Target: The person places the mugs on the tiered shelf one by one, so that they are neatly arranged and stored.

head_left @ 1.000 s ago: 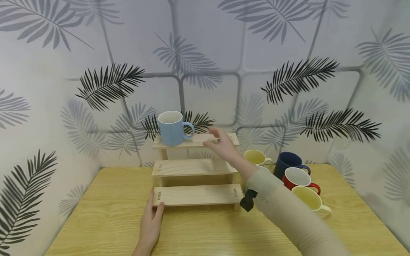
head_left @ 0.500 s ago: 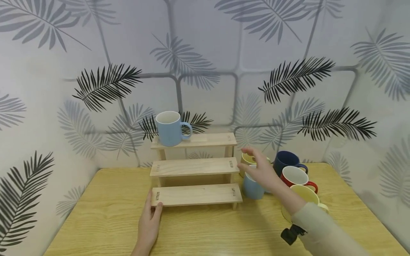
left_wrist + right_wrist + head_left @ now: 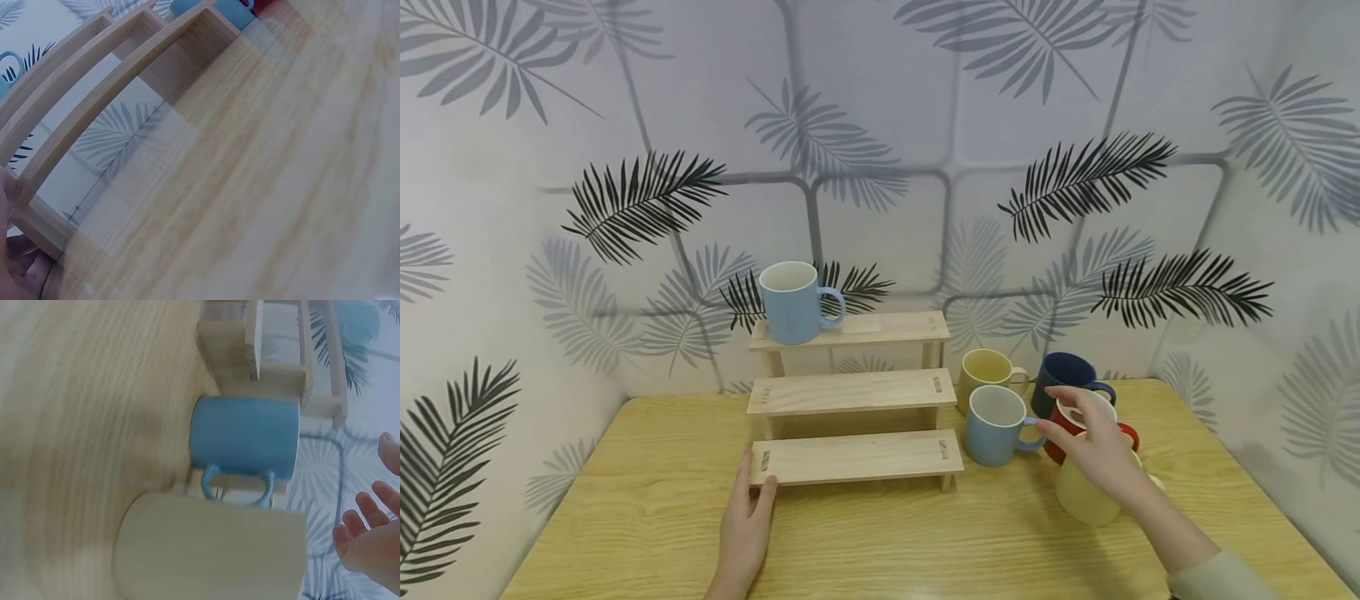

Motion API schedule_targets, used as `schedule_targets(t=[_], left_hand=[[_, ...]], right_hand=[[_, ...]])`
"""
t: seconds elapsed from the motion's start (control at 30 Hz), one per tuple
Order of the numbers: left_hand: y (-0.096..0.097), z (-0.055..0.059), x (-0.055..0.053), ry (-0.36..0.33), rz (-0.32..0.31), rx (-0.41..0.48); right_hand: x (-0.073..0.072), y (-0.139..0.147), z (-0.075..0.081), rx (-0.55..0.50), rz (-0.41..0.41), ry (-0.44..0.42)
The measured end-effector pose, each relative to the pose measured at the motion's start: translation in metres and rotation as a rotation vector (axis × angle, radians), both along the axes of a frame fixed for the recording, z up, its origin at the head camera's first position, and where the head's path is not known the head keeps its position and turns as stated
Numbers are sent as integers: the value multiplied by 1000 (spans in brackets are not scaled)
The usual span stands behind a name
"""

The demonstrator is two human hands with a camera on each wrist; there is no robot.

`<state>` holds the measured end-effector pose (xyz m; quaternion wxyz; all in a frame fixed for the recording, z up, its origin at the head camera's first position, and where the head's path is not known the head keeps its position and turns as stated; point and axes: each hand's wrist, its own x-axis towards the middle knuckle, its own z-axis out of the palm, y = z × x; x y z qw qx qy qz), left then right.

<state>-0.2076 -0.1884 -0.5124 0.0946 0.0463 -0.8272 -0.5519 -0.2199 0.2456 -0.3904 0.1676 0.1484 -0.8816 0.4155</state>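
My left hand [image 3: 745, 525] holds the left end of the lowest step of a three-tier wooden display stand [image 3: 857, 458], its thumb at the front edge. In the head view my right hand [image 3: 1105, 458] overlaps a red mug [image 3: 1055, 440] and a pale yellow mug [image 3: 1084, 493], with thumb and fingers spread and nothing between them. The right wrist view shows those fingers [image 3: 375, 515] apart from the mugs. To the hand's left stands a light blue mug [image 3: 988, 433], handle pointing right. Another light blue mug [image 3: 793, 304] sits upright at the left of the top step.
Behind the near light blue mug stands a second yellow mug [image 3: 973, 387], with a navy mug [image 3: 1052, 387] to its right. The wooden table [image 3: 662, 500] backs onto a leaf-patterned wall [image 3: 887, 108].
My right hand has drawn away from the top step, moving right and down past the near light blue mug to the red and yellow mugs. The left hand stays on the stand.
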Motion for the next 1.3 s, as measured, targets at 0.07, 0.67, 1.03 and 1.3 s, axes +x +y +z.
schedule_targets(t=[0.07, 0.67, 1.03, 1.3], left_hand=[[0, -1, 0, -7, -1, 1], [1, 0, 1, -13, -3, 37], [1, 2, 1, -22, -5, 27], [0, -2, -1, -14, -2, 34]], right_hand=[[5, 11, -5, 3, -17, 15], [32, 87, -44, 26, -159, -20], [37, 104, -70, -106, -99, -95], [37, 112, -82, -128, -125, -117]])
